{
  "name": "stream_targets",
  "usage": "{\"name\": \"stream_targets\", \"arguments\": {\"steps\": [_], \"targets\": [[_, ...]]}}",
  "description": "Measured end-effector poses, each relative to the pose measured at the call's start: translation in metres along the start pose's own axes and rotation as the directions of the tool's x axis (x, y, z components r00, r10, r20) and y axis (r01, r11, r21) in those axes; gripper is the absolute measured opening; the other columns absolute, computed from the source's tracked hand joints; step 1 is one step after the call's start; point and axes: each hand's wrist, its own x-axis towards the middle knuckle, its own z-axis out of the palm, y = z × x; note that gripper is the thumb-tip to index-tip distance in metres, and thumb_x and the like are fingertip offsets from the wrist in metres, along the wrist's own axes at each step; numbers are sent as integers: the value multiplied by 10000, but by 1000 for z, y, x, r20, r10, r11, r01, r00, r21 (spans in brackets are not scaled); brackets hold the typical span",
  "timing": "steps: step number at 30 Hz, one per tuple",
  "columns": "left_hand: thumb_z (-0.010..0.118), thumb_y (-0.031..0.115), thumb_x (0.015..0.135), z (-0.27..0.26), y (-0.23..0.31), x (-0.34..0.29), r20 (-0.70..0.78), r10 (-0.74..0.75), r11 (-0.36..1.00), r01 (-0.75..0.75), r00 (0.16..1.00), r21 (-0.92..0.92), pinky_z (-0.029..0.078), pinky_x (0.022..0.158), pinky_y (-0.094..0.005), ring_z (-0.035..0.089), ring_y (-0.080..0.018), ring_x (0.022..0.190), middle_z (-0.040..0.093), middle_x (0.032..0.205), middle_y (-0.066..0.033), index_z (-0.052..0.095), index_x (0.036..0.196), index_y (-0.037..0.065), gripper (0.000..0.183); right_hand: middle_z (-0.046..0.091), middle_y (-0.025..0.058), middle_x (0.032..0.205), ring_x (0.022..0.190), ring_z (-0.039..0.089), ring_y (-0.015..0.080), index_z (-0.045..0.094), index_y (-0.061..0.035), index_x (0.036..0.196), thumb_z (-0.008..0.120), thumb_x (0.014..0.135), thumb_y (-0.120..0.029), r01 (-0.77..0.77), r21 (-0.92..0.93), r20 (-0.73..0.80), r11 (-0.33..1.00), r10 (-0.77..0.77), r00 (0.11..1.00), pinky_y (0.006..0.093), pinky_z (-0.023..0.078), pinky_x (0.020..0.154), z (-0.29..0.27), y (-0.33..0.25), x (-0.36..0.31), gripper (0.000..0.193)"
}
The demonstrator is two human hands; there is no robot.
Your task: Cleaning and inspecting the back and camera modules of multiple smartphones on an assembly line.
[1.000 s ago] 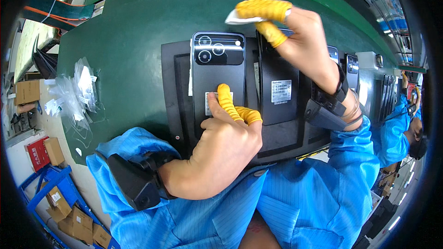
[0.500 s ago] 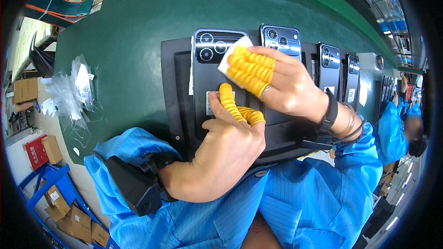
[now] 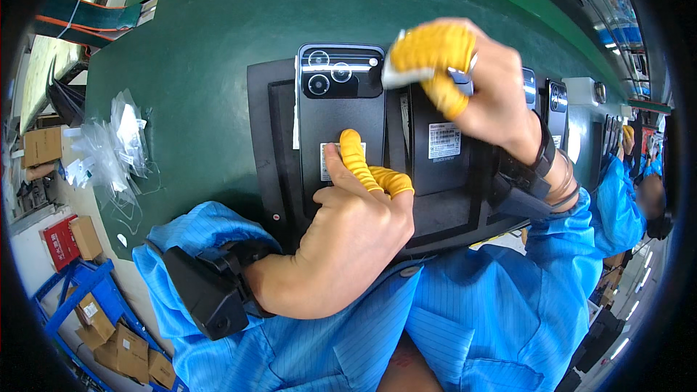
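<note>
A dark phone [image 3: 343,115] lies back up in a black tray [image 3: 265,120], its round camera lenses at the far end. My left hand [image 3: 348,229] rests its fingertips on the phone's white label; a yellow cot covers one of the outstretched fingers, and the other fingers are curled in. Above the neighbouring phone [image 3: 435,181], my right hand [image 3: 490,87] is closed on a folded white cloth [image 3: 401,76]. Yellow cots cover several of its fingers, and motion blurs it. This hand hides the second phone's camera end.
More phones [image 3: 557,98] stand in a row to the right, near a white box [image 3: 579,91]. Crumpled clear film [image 3: 116,145] lies on the green table [image 3: 196,51] at left. Cardboard boxes [image 3: 131,352] sit lower left. A co-worker in a blue sleeve [image 3: 617,196] is at far right.
My right hand has lifted away from the first phone's camera area and moved right with the cloth, uncovering the lenses and the second phone's label. My left hand stays on the first phone.
</note>
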Motion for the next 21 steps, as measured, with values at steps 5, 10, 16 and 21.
{"name": "stream_targets", "arguments": {"steps": [5,10,16,21], "targets": [[589,149,725,0,-1,0,-2,17,1000,-17,1000,5,486,351,-354,668,-458,738,590,607,-307,578,735,41,109,685,110,905,826,644,305,676,-42,933,647,740,-40,-138,-78,-66,987,133,989,373,508,789,25,2,5,195],[581,148,727,-1,-3,0,-22,10,1000,-10,1000,19,495,367,-347,667,-453,730,592,669,-360,565,758,32,122,660,141,899,794,626,326,641,2,930,636,719,-27,-15,-193,-42,981,6,999,398,503,798,28,-9,-14,212],[572,144,727,1,0,-1,16,1,1000,-2,1000,21,506,382,-348,662,-468,765,593,770,-404,545,786,13,146,647,134,895,792,629,284,643,1,914,649,604,-55,-23,-168,16,985,26,1000,419,502,830,26,-38,-30,315],[575,135,721,1,-1,0,14,4,1000,-4,1000,16,503,380,-349,663,-468,763,601,729,-374,553,787,14,140,670,110,859,769,643,267,675,-32,867,641,654,-33,-84,-69,105,994,91,990,394,499,840,11,-36,-18,216]]}}
